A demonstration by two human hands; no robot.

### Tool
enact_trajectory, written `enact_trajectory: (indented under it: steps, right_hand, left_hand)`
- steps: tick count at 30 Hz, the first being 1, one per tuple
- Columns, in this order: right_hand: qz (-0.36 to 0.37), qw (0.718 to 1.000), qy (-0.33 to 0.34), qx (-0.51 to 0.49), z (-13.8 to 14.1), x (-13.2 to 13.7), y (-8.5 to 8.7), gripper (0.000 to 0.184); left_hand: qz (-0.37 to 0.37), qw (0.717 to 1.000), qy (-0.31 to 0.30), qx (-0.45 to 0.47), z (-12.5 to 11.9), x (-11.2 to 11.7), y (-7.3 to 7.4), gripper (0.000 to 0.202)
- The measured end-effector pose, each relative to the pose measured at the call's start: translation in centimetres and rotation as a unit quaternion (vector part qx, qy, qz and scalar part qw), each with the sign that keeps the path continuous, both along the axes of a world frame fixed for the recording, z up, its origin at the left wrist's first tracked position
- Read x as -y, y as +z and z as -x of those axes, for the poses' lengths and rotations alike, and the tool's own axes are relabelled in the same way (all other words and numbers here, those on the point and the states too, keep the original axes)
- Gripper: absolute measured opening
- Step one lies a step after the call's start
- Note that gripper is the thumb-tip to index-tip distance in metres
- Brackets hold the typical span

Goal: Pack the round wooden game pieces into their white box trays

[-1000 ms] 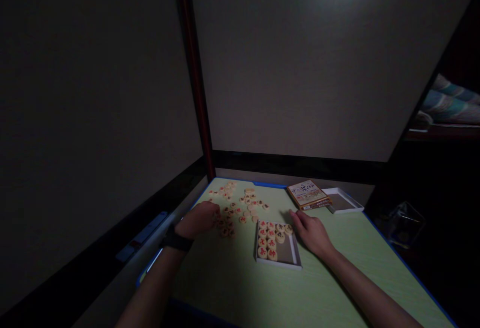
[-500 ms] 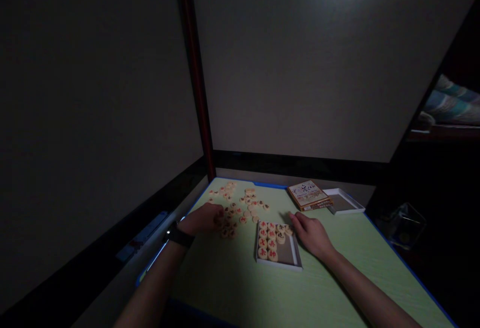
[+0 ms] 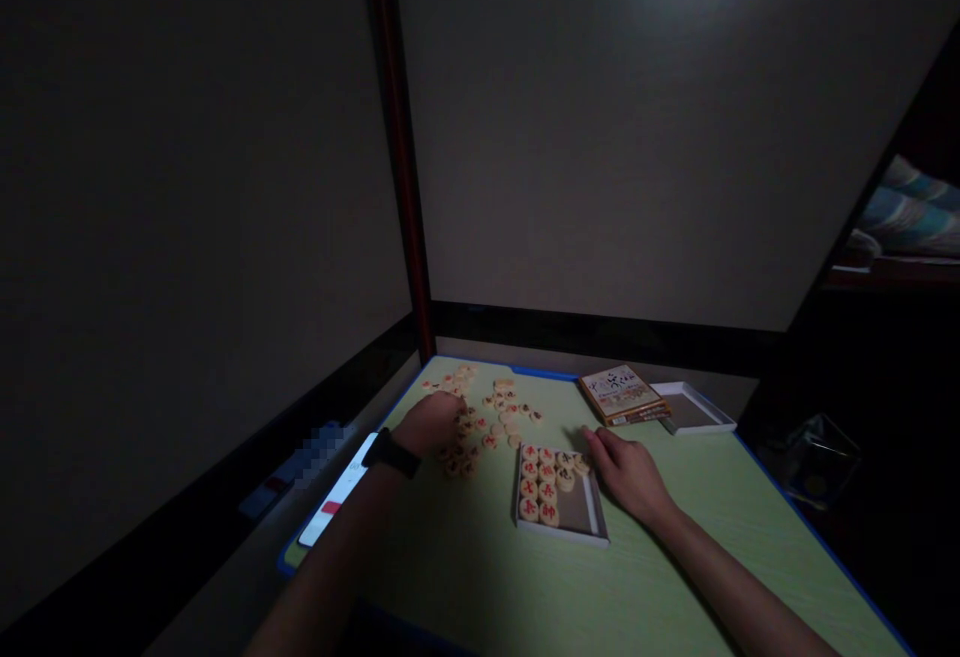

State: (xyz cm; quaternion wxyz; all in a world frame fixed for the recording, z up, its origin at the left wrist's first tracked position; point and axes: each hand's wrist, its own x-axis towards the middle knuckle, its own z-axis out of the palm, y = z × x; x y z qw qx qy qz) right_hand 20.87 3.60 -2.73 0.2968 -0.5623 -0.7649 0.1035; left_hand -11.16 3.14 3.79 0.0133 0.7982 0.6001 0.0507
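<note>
My left hand [image 3: 431, 422], with a dark watch on its wrist, reaches over loose xiangqi pieces [image 3: 469, 422] on the table. Its fingers are bent down and drawn together; their tips are partly hidden, and what they hold, if anything, cannot be made out. A shallow white-edged box tray [image 3: 577, 509] holds rows of round pieces, red-marked ones [image 3: 548, 488] at the left and several dark-marked ones [image 3: 565, 475] at the top. By the tray's upper right corner is my right hand [image 3: 626, 472], its fingers curled closed. Whether something lies in them is hidden.
A printed game box [image 3: 621, 392] lies at the back, beside a second white-rimmed tray [image 3: 699, 427]. A lit phone [image 3: 337, 492] rests along the left edge of the green table [image 3: 480, 597]. Walls rise behind and at the left. A clear container [image 3: 817, 457] stands off to the right.
My left hand has moved up and slightly right, farther over the loose pieces, uncovering the phone. My right hand stays by the tray. The view has shifted slightly.
</note>
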Motion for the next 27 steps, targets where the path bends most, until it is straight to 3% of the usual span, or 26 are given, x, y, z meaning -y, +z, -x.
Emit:
enact_trajectory:
  steps: [9, 22, 27]
  right_hand:
    - [-0.007, 1.0, 0.013, 0.015, 0.0, 0.1, 0.2, 0.055]
    - [-0.018, 0.999, -0.004, 0.028, 0.0, 0.1, 0.0, 0.057]
    - [-0.01, 1.0, 0.005, 0.022, 0.1, 0.3, 0.4, 0.058]
  left_hand:
    - [0.028, 0.999, -0.004, -0.019, 0.7, -1.9, -0.9, 0.047]
    - [0.008, 0.999, 0.019, -0.031, 0.9, -3.3, -2.9, 0.028]
    - [-0.004, 0.999, 0.025, -0.024, 0.7, -2.7, -2.8, 0.024]
